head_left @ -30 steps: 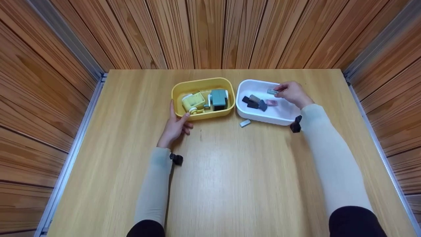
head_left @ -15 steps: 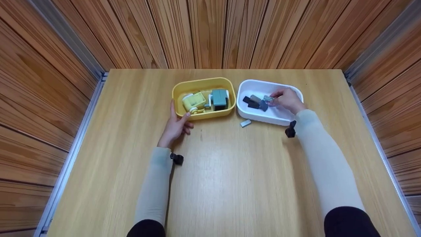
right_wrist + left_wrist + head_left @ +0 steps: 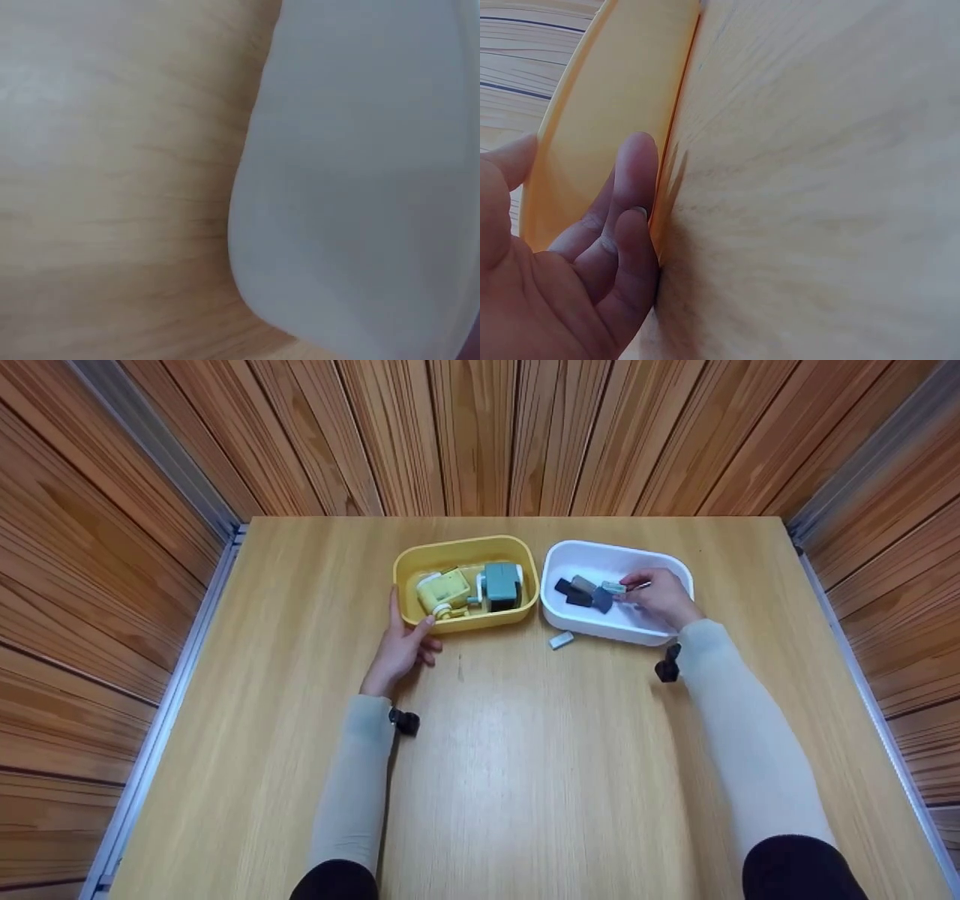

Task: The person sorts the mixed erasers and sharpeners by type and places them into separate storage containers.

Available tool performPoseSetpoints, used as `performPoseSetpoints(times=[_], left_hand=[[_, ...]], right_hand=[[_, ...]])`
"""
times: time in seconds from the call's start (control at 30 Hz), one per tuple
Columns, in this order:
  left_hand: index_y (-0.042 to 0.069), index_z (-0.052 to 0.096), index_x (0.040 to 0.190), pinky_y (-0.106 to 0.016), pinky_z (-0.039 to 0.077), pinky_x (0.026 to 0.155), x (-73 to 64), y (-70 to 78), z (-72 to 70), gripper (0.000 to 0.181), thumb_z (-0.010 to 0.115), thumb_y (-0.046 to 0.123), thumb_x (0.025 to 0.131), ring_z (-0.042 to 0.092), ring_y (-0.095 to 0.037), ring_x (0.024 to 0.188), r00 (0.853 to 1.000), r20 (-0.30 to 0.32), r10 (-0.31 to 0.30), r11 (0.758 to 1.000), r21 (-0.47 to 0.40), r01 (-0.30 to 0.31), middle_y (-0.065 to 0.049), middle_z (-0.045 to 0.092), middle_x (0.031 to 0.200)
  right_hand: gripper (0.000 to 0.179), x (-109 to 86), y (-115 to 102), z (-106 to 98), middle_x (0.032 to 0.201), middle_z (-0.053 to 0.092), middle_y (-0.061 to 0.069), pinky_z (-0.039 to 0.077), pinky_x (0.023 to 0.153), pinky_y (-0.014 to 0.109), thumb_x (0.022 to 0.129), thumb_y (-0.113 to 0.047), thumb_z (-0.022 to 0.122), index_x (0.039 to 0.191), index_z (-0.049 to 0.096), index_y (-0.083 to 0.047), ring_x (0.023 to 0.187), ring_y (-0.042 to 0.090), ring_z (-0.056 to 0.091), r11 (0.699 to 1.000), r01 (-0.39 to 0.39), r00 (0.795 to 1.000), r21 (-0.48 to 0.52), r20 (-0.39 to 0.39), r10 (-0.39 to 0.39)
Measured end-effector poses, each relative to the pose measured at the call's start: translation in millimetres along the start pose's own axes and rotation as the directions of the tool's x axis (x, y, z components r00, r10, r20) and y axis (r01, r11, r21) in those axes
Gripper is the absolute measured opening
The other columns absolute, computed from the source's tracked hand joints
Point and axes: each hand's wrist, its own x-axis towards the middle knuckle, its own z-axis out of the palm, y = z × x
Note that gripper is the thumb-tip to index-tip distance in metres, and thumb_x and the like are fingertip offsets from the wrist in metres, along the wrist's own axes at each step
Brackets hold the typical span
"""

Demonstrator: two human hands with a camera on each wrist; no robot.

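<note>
My right hand (image 3: pixel 660 598) reaches into the white bin (image 3: pixel 600 628) and pinches a small pale green eraser (image 3: pixel 613 587) with thumb and fingertips. Close beside it lie black erasers (image 3: pixel 578 598), a grey one (image 3: pixel 583 583) and a blue-grey one (image 3: pixel 602 600). The left hand (image 3: pixel 397 651) rests against the front left corner of the yellow bin (image 3: pixel 487 622), thumb at the rim, loosely bent fingers by the outer wall. That bin holds a yellow crank pencil sharpener (image 3: pixel 448 589) and a teal one (image 3: pixel 499 582). The right wrist view shows the white bin's outer wall (image 3: pixel 352 187), not the fingers.
A small white eraser (image 3: pixel 561 640) lies on the wooden table (image 3: pixel 495 765) in front of the white bin. Both bins stand side by side, nearly touching. Wood-panelled walls (image 3: pixel 472 435) close off the back and both sides.
My right hand has moved leftward and nearer within the white bin, bringing the pale green eraser to the other erasers. A pink eraser seen earlier is now hidden. The left hand stays put.
</note>
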Motion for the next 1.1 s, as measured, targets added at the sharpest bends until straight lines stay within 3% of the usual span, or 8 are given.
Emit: performPoseSetpoints(times=[0.43, 0.73, 0.93, 1.1], left_hand=[[0.052, -0.016, 0.152, -0.043, 0.059, 0.066, -0.6, -0.2, 0.4, 0.09, 0.058, 0.045, 0.1, 0.066, -0.035, 0.071, 1.0, 0.008, -0.009, 1.0, 0.001, 0.009, -0.023, 0.069, 0.097], [0.049, -0.018, 0.153, -0.054, 0.057, 0.074, 3.4, 1.0, -1.9, 0.09, 0.056, 0.041, 0.102, 0.064, -0.048, 0.082, 0.999, 0.03, -0.026, 1.0, -0.006, 0.026, -0.03, 0.067, 0.104], [0.048, -0.017, 0.154, -0.045, 0.059, 0.067, 1.4, 1.7, -0.2, 0.092, 0.058, 0.045, 0.099, 0.065, -0.037, 0.071, 1.0, 0.009, -0.025, 1.0, 0.013, 0.025, -0.025, 0.069, 0.098], [0.048, -0.016, 0.154, -0.044, 0.059, 0.066, -1.4, 4.0, 0.6, 0.091, 0.057, 0.044, 0.1, 0.066, -0.036, 0.071, 1.0, -0.001, -0.022, 1.0, 0.014, 0.022, -0.025, 0.07, 0.097]], right_hand=[[0.036, -8.1, -4.6, -7.7, 0.128, 0.056, 0.014, 0.05, 0.091, 0.043, 0.093, -0.008, 0.069, 0.128, 0.061, -0.002, 0.106, 0.025, 0.049, 0.999, -0.019, 1.0, 0.035, 0.01, 0.019], [0.037, -14.7, -16.0, -13.2, 0.131, 0.056, 0.015, 0.043, 0.1, 0.041, 0.095, -0.006, 0.067, 0.131, 0.06, -0.002, 0.112, 0.027, 0.049, 0.999, 0.044, 0.999, 0.015, -0.018, -0.044], [0.038, -21.8, -26.1, -13.7, 0.132, 0.057, 0.018, 0.043, 0.105, 0.042, 0.096, -0.008, 0.067, 0.133, 0.06, -0.003, 0.11, 0.026, 0.054, 0.996, 0.09, 0.996, -0.005, -0.021, -0.09], [0.038, -30.0, -33.0, -8.2, 0.129, 0.058, 0.016, 0.046, 0.103, 0.039, 0.096, -0.012, 0.068, 0.131, 0.061, -0.004, 0.11, 0.024, 0.055, 0.99, 0.142, 0.989, 0.018, -0.032, -0.142]])
